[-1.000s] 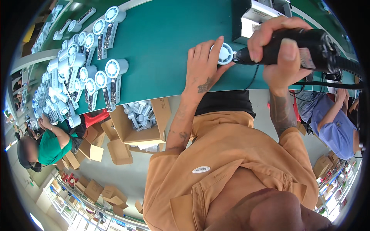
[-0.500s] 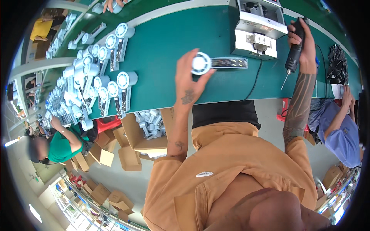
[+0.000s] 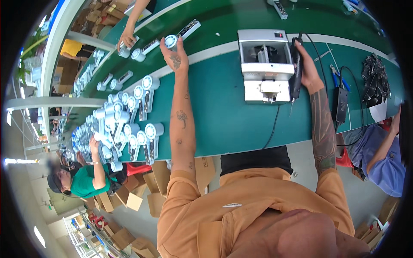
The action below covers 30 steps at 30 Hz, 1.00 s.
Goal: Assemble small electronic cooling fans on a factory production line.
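Observation:
At the far side of the bench, my left hand point(image 3: 175, 59) has its fingers around the round head of a pale plastic part point(image 3: 171, 41). A narrow arm with a dark patterned face runs from that head, away and to the right. My right hand point(image 3: 309, 69) grips a black electric screwdriver point(image 3: 296, 73), its thin bit pointing toward me. The tool stands right beside a silver box-shaped machine point(image 3: 264, 64), which looks like a screw feeder. Many similar pale parts point(image 3: 150, 129) cluster on the left of the green bench point(image 3: 215, 124).
A co-worker's hand point(image 3: 126, 39) touches another part at the far left. A person in green point(image 3: 86, 180) reaches in from the left; one in blue point(image 3: 383, 159) sits at right. Blue-handled pliers point(image 3: 334, 77), a black adapter point(image 3: 340, 105) and dark cables point(image 3: 375, 81) lie on the right.
My left hand has carried the pale part from the bench's middle to the far left. The screwdriver has come down beside the silver machine in my right hand. The view has shifted too.

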### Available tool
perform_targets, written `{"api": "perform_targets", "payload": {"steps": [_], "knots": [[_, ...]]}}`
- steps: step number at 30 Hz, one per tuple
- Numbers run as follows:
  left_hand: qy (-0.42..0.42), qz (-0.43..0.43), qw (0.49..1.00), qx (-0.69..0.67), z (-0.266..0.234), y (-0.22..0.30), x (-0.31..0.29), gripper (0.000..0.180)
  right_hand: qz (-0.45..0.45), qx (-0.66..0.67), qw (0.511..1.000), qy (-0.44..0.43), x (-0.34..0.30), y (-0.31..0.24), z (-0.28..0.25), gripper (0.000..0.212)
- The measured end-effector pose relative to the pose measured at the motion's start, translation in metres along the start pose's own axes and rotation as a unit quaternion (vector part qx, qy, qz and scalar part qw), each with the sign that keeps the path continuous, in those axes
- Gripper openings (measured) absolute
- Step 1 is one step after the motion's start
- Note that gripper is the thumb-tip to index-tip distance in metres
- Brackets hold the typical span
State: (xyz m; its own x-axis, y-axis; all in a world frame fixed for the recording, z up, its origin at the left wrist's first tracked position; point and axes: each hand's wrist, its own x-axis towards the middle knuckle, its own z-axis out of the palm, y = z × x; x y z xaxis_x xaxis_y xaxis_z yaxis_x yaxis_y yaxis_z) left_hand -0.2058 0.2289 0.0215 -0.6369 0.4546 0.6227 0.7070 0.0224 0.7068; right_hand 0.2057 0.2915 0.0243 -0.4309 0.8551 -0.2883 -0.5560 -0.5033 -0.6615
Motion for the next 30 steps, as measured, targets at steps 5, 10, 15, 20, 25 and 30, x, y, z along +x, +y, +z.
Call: {"api": "perform_targets", "payload": {"steps": [5, 10, 15, 20, 25, 30], "knots": [[-0.070, -0.009, 0.991, 0.111, 0.029, -0.020, -0.012, 0.068, -0.016, -0.042, 0.998, 0.033, -0.002, -0.002, 0.003, 0.041], [-0.061, 0.022, 0.993, 0.095, 0.033, -0.014, -0.011, 0.076, -0.003, -0.065, 0.997, 0.041, 0.003, -0.006, 0.001, 0.038], [-0.059, 0.045, 0.990, 0.121, 0.027, -0.008, -0.017, 0.086, -0.027, -0.061, 0.997, 0.043, 0.000, -0.004, 0.004, 0.042], [0.031, 0.046, 0.994, 0.098, 0.019, -0.021, -0.017, 0.080, -0.030, -0.037, 0.999, 0.023, 0.003, -0.003, -0.002, 0.042], [0.131, -0.150, 0.967, -0.158, 0.009, -0.024, -0.014, 0.031, -0.025, -0.026, 0.999, 0.039, 0.005, -0.003, 0.000, 0.043], [-0.009, -0.202, 0.961, -0.190, 0.011, -0.003, -0.020, 0.016, -0.043, -0.019, 0.998, 0.043, 0.005, -0.003, -0.008, 0.041]]}}
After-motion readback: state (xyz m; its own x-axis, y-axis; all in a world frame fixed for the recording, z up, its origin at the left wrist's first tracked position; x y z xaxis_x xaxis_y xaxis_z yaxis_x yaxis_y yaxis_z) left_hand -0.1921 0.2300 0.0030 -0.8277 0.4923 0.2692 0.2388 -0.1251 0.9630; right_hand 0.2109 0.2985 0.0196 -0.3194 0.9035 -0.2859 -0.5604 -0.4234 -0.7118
